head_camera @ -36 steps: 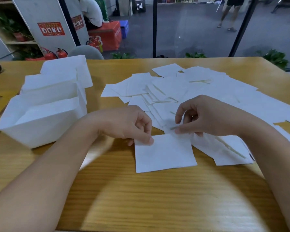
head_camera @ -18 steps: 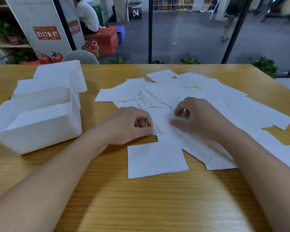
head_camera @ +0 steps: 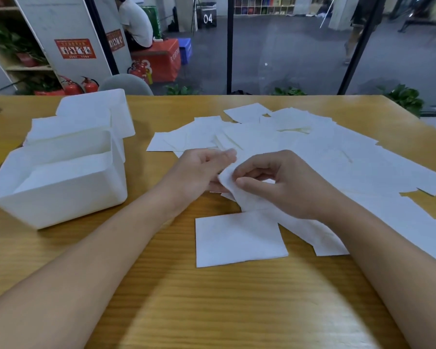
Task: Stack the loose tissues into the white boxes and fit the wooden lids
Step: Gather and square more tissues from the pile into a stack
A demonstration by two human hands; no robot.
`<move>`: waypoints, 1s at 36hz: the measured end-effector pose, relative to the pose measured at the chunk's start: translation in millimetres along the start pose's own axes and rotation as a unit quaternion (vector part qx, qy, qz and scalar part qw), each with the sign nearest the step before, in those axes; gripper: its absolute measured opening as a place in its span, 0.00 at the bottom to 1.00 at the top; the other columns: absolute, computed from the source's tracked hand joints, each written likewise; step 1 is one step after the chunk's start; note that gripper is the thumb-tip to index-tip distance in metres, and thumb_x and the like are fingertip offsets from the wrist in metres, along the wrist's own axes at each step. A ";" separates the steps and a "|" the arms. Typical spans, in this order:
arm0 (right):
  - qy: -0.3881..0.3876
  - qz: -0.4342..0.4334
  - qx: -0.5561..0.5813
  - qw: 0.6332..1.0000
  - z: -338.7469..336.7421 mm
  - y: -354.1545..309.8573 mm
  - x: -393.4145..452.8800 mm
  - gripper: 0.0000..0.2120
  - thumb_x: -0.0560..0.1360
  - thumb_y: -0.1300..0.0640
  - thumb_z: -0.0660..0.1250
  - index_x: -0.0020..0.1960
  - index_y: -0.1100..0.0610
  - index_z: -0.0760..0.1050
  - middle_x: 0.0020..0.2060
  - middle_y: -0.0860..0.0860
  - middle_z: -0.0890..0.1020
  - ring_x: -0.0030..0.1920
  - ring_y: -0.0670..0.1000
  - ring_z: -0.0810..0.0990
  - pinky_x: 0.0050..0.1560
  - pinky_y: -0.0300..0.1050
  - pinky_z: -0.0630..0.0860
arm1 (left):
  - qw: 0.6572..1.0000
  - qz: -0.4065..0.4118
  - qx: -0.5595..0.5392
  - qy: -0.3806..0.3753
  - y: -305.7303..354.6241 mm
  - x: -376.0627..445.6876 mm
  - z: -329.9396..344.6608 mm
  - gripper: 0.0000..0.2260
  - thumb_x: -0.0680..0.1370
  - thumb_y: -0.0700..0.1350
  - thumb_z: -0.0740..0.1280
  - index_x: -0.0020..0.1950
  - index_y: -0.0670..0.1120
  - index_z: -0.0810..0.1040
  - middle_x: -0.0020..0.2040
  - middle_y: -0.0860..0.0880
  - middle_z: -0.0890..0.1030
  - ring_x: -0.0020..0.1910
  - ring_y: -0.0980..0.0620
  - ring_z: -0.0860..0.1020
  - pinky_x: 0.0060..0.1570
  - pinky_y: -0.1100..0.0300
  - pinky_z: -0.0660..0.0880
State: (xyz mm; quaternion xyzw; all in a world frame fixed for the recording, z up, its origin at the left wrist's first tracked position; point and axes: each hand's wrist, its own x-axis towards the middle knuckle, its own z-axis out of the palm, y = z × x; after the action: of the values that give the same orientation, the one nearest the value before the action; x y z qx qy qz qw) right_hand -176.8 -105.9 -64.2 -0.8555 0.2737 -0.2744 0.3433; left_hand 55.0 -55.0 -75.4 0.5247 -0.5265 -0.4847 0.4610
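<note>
Wooden table [head_camera: 237, 311]; left hand [head_camera: 199, 172] and right hand [head_camera: 282, 182] pinch one tissue [head_camera: 244, 197].

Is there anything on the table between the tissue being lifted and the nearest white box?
Nothing visible. Both hands, left hand and right hand, pinch the tissue, and only bare wooden table lies between it and the open white box. No wooden lid is in view.
</note>
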 end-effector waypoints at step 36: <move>-0.155 0.163 -0.018 0.974 -23.6 0.4 -4.0 0.08 0.77 0.47 0.78 0.45 0.50 0.85 0.29 0.55 0.84 0.30 0.49 0.78 0.33 0.39 0.70 | 0.925 -0.115 0.281 -0.227 22.8 -12.4 -49.7 0.14 0.75 0.55 0.82 0.41 0.48 0.84 0.34 0.45 0.82 0.34 0.51 0.79 0.33 0.60 0.71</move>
State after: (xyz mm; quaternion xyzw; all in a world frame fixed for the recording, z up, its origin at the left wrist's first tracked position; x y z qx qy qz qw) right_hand -195.2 -113.9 -51.1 -0.8376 0.3574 -0.0737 0.4066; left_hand 102.3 -44.4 -47.2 0.5658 -0.6679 -0.4722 0.1039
